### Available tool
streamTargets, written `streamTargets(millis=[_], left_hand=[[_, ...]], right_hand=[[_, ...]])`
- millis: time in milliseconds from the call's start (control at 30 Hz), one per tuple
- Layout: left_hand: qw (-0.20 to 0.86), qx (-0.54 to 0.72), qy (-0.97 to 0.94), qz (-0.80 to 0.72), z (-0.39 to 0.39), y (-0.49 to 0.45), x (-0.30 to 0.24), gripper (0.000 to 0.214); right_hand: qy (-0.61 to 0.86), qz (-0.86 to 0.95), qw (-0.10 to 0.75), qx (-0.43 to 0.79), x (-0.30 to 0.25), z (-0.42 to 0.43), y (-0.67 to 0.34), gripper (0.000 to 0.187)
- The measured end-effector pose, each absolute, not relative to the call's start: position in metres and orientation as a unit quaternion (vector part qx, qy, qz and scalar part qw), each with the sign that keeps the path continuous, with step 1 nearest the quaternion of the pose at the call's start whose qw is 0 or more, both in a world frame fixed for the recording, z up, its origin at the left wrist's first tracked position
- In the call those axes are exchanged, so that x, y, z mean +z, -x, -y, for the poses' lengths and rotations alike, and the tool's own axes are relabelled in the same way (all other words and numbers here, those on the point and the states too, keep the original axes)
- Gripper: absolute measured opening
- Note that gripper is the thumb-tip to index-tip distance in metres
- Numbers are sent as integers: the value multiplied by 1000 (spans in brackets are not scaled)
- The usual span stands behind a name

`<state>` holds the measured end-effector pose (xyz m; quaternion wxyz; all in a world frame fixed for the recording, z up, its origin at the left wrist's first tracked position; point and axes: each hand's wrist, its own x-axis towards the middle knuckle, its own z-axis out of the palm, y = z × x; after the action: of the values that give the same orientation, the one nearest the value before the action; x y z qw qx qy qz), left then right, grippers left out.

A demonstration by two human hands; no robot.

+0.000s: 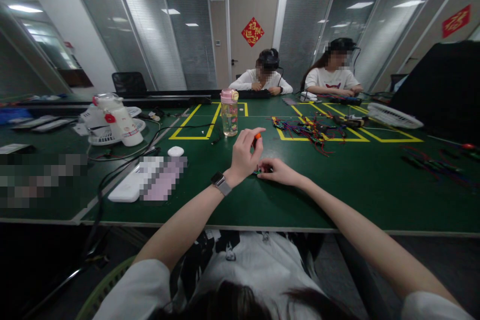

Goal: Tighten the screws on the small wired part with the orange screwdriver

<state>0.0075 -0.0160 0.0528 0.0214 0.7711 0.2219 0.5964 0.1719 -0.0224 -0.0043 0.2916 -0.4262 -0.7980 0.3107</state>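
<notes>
My left hand (244,154), with a watch (220,182) on its wrist, is closed around a small screwdriver (257,136). Its orange handle end shows between thumb and fingers, and a thin dark shaft seems to point down toward the table. Just right of and below it, my right hand (278,171) rests low over the green tabletop (300,205). Its fingertips pinch a small green circuit board (256,173), mostly hidden behind the fingers. The tool's tip is too small to tell whether it touches the board.
Beyond my hands stands a pink-lidded bottle (229,115). Wired circuit boards (309,129) lie in a heap to the right. A white power bank-like block (125,187), a round white case (176,151) and black cables (108,175) are at left. Two people (262,77) sit across the table.
</notes>
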Motion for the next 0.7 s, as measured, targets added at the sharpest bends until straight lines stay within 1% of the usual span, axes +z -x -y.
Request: streamTargets(millis=[233,333,500,600,700], left_hand=[[-4,601,-769,-218,14,-7,51,16],[1,607,-766,-213,15,-6,51,19],[28,606,-770,-199,17,-5,53,32],[26,613,-764,-201,16,-6,53,29],[2,622,-753,-214,14,-7,52,26]], right_hand=[[427,798,288,314,-3,23,-172,17],[426,798,289,313,-2,24,-171,17],[427,799,283,314,-2,23,-172,18],[429,800,282,311,-2,23,-172,18],[428,798,286,312,-2,23,-171,17]])
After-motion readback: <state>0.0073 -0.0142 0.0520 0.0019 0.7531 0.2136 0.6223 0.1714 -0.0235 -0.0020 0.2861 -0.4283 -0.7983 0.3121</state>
